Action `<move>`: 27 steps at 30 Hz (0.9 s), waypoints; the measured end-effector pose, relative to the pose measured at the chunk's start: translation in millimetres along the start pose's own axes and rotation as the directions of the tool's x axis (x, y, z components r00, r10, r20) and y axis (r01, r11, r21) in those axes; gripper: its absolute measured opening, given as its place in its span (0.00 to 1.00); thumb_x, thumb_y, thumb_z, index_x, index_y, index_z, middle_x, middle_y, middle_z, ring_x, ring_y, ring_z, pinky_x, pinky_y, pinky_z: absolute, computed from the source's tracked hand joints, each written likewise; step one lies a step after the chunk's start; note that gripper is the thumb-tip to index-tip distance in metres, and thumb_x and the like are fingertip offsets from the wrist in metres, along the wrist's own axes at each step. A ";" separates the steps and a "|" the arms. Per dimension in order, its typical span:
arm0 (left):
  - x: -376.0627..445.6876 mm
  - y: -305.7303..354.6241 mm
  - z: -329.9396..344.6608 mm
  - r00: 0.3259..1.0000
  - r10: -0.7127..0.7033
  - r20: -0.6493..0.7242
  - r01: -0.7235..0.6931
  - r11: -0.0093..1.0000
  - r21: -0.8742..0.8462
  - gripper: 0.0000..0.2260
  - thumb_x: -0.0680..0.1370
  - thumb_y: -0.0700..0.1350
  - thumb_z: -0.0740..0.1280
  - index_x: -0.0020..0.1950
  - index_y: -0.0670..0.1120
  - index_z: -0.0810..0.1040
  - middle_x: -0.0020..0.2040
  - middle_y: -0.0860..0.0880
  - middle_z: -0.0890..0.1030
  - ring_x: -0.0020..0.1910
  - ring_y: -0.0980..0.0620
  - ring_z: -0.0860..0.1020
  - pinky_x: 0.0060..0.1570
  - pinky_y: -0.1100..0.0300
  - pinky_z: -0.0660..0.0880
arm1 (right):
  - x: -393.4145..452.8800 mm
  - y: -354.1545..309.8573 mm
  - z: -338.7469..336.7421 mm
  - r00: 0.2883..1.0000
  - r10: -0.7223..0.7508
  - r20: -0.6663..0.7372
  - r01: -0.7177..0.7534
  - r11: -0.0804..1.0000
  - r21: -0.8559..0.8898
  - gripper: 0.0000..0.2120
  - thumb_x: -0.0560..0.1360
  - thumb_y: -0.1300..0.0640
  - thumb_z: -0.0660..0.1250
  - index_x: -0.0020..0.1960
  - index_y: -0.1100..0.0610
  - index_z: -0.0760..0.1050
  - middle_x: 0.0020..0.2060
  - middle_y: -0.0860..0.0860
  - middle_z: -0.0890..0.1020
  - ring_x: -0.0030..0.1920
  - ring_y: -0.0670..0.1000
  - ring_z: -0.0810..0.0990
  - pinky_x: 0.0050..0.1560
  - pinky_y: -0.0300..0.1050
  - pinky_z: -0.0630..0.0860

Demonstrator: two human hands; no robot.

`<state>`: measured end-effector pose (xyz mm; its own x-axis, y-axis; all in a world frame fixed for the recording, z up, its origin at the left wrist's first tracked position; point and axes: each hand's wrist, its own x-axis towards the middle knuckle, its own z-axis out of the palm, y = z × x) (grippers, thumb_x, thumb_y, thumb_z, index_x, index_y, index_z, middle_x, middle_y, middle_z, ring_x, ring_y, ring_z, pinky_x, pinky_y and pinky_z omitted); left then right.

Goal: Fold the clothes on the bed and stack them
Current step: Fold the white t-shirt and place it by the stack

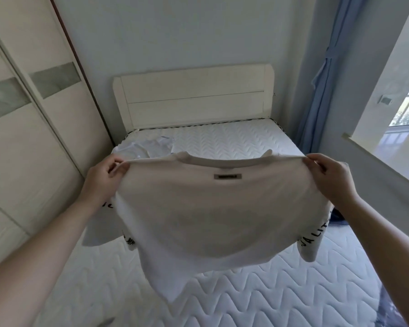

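Note:
A white T-shirt (213, 220) hangs spread out in the air above the quilted white mattress (281, 286). It has a small grey label below the collar and black lettering on both sleeves. My left hand (104, 178) pinches its left shoulder, and my right hand (328, 178) pinches its right shoulder. The hem hangs down toward the mattress. Another white garment (149, 147) lies crumpled at the far left of the bed, partly hidden behind the held shirt.
A cream headboard (194, 100) stands at the far end of the bed. Wardrobe doors (33, 128) run along the left. A blue curtain (321, 86) and a window ledge (383, 161) are on the right. Dark cloth (338, 215) lies at the bed's right edge.

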<state>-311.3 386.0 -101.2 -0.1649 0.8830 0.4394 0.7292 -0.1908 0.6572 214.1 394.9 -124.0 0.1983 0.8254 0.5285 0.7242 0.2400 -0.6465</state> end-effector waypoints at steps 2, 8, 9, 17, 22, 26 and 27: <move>0.8 -3.4 0.5 1.000 -0.015 -0.005 0.015 1.000 0.013 0.07 0.79 0.52 0.67 0.45 0.50 0.77 0.36 0.50 0.77 0.33 0.57 0.71 0.33 0.65 0.67 | 4.3 0.6 7.5 1.000 -0.027 -0.004 0.027 1.000 0.000 0.08 0.78 0.54 0.68 0.52 0.56 0.84 0.37 0.49 0.83 0.38 0.49 0.80 0.43 0.24 0.69; 17.8 -49.5 20.7 0.987 -0.088 0.137 0.077 0.994 0.082 0.09 0.80 0.53 0.65 0.43 0.52 0.79 0.36 0.54 0.79 0.38 0.53 0.76 0.38 0.59 0.69 | 8.8 14.8 53.6 0.997 0.016 0.076 -0.015 1.000 -0.018 0.09 0.79 0.53 0.67 0.53 0.56 0.83 0.41 0.55 0.85 0.43 0.56 0.81 0.50 0.50 0.77; 19.4 -58.5 27.6 0.980 -0.105 0.167 0.093 0.992 0.080 0.11 0.80 0.54 0.65 0.40 0.53 0.78 0.34 0.54 0.78 0.37 0.53 0.75 0.37 0.61 0.68 | 7.6 18.1 62.0 0.996 0.021 0.092 -0.019 0.999 -0.033 0.09 0.79 0.53 0.67 0.53 0.56 0.83 0.41 0.56 0.85 0.43 0.56 0.81 0.50 0.50 0.77; 43.5 -143.0 97.4 0.909 -0.220 0.353 0.223 0.974 0.032 0.12 0.82 0.49 0.62 0.38 0.51 0.74 0.33 0.57 0.77 0.33 0.62 0.73 0.34 0.68 0.65 | 6.4 57.5 151.4 0.966 0.186 0.182 -0.161 0.977 -0.142 0.10 0.79 0.51 0.66 0.52 0.54 0.82 0.33 0.54 0.82 0.36 0.54 0.79 0.42 0.48 0.74; 69.3 -191.7 136.9 0.886 -0.269 0.378 0.267 0.962 0.057 0.13 0.82 0.49 0.62 0.39 0.46 0.74 0.33 0.50 0.76 0.35 0.53 0.74 0.35 0.63 0.66 | 8.4 81.9 206.3 0.943 0.261 0.206 -0.235 0.962 -0.142 0.09 0.79 0.52 0.67 0.52 0.55 0.82 0.39 0.55 0.84 0.41 0.56 0.81 0.48 0.52 0.77; 81.4 -212.1 165.9 0.834 -0.325 0.445 0.310 0.945 0.107 0.15 0.81 0.46 0.63 0.34 0.52 0.71 0.27 0.56 0.73 0.32 0.52 0.72 0.34 0.56 0.65 | 11.9 100.4 245.9 0.903 0.319 0.288 -0.277 0.945 -0.176 0.10 0.80 0.52 0.66 0.54 0.56 0.82 0.39 0.55 0.84 0.41 0.57 0.81 0.46 0.48 0.74; 84.5 -216.7 174.2 0.824 -0.340 0.454 0.318 0.939 0.128 0.15 0.81 0.45 0.64 0.33 0.53 0.70 0.26 0.57 0.73 0.31 0.54 0.72 0.33 0.57 0.65 | 15.3 106.2 256.1 0.892 0.330 0.308 -0.286 0.941 -0.179 0.10 0.80 0.52 0.66 0.54 0.56 0.82 0.38 0.54 0.83 0.41 0.56 0.80 0.44 0.47 0.72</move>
<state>-367.5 576.7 -313.1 -0.0827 0.9867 -0.1397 0.7175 0.1563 0.6788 124.9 563.8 -325.5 0.2122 0.9732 0.0888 0.7431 -0.1016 -0.6614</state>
